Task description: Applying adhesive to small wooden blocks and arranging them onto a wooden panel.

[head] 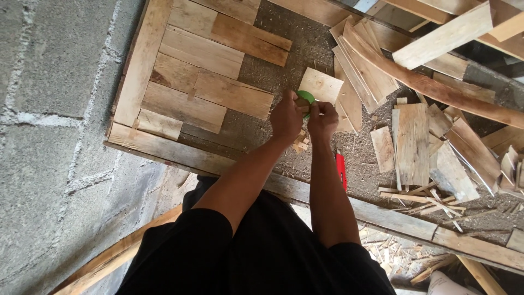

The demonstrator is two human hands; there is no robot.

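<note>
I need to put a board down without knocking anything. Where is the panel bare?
Bare sawdust-covered backing lies between the fitted planks and the loose offcut pile. Right of both hands it is crowded with scraps.

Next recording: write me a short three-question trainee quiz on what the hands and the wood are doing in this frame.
1. True or false: both hands meet on one small green object.
2. Which lies just beyond the hands? A) a metal bucket B) a loose square wood piece C) a coiled rope
3. What colour is the slim object lying on the board beside the right forearm?

Key
1. True: the left hand and right hand close together on the green object; what it is cannot be told.
2. B: the square wood piece lies just past the fingers, right of the fitted planks.
3. Red: the red object lies on the sawdust-covered board.
</note>
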